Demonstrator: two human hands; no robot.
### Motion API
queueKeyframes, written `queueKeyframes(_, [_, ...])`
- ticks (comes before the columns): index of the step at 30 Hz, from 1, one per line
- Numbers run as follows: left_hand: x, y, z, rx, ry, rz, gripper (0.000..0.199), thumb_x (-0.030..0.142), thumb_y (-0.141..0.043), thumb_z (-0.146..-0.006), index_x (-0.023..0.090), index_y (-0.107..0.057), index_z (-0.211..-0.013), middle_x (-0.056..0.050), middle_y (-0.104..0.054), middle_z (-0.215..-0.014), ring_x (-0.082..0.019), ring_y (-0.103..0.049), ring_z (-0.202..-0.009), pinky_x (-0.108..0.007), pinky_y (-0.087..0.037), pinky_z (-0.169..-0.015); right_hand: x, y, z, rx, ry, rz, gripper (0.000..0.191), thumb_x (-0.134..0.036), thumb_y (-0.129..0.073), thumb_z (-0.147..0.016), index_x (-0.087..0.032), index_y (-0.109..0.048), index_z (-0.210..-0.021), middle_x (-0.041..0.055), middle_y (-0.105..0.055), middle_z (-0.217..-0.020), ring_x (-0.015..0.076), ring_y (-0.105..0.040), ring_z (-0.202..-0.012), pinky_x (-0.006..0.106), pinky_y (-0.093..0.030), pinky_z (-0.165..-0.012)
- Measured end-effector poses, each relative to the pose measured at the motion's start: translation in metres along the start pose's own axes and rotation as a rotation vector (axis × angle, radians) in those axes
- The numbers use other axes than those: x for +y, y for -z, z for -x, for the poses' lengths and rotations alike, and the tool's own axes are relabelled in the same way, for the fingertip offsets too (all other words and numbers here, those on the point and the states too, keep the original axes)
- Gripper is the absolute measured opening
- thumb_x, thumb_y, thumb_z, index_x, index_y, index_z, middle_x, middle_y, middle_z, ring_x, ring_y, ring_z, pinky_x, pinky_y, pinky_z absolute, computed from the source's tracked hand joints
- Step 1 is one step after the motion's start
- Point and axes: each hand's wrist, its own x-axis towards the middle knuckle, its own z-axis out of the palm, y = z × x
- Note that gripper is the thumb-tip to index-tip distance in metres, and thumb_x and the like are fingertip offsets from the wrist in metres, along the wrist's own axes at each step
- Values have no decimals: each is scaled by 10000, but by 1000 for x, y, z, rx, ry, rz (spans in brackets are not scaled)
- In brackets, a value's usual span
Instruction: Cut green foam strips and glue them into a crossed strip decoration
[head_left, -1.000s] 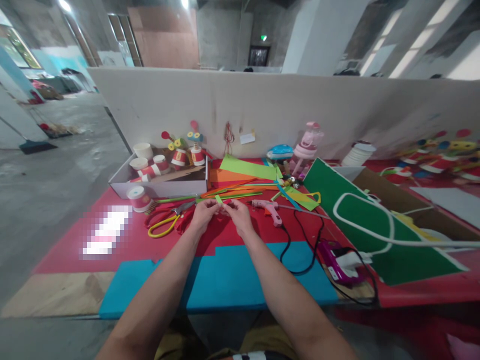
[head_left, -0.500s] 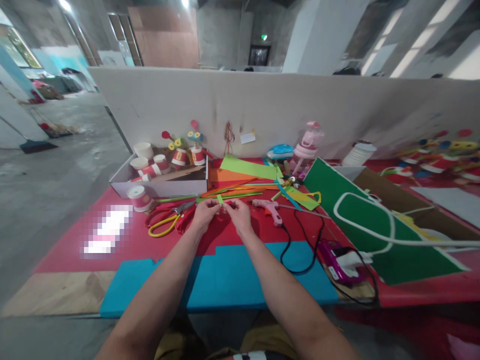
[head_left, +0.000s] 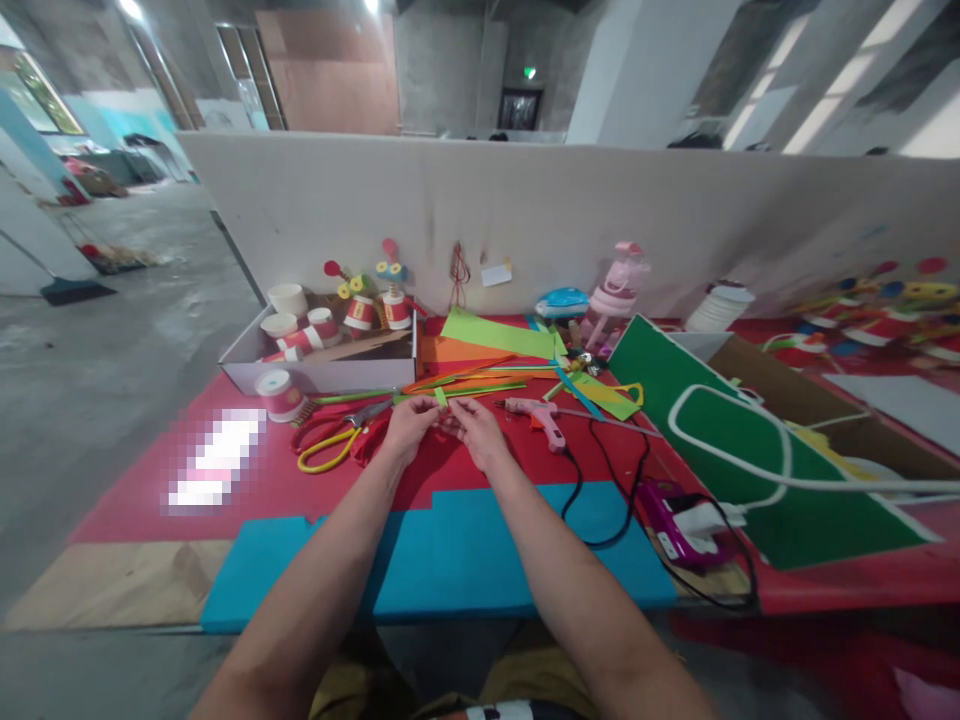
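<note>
One small green strip (head_left: 441,398) pinched in left hand (head_left: 409,428), right hand (head_left: 480,432) close beside, its grip unclear from here, pink glue gun (head_left: 543,418) rightward, scissors (head_left: 352,437) leftward.

scissors (head_left: 342,440) crowd the left hand (head_left: 410,424), glue gun (head_left: 541,415) the right hand (head_left: 478,430), paper strips (head_left: 487,377) the far side; the blue mat (head_left: 465,550) between forearms (head_left: 330,545) is open.
</note>
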Motion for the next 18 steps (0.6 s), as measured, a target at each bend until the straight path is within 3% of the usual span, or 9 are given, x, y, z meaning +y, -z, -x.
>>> queueKeyframes(9, [-4, 2, 0, -44, 32, 63, 268, 269, -802, -546, 118, -649, -705, -3, -611, -574, -91, -534, -492, -221, -429, -502, 0, -3, 3, 25, 34, 30, 379, -378, -816, -571, -183, -627, -835, -21, -665, -652, 117, -630, -589, 281, -541, -676])
queueKeyframes(18, [-5, 1, -1, -66, 76, 157, 289, 282, -821, -550, 104, -692, -738, -20, -623, -589, -95, -544, -518, -227, -423, -530, 4, -2, -1, 177, 237, 258, 314, -441, -740, -623, -171, -642, -753, -1, -663, -683, 128, -601, -598, 271, -520, -606])
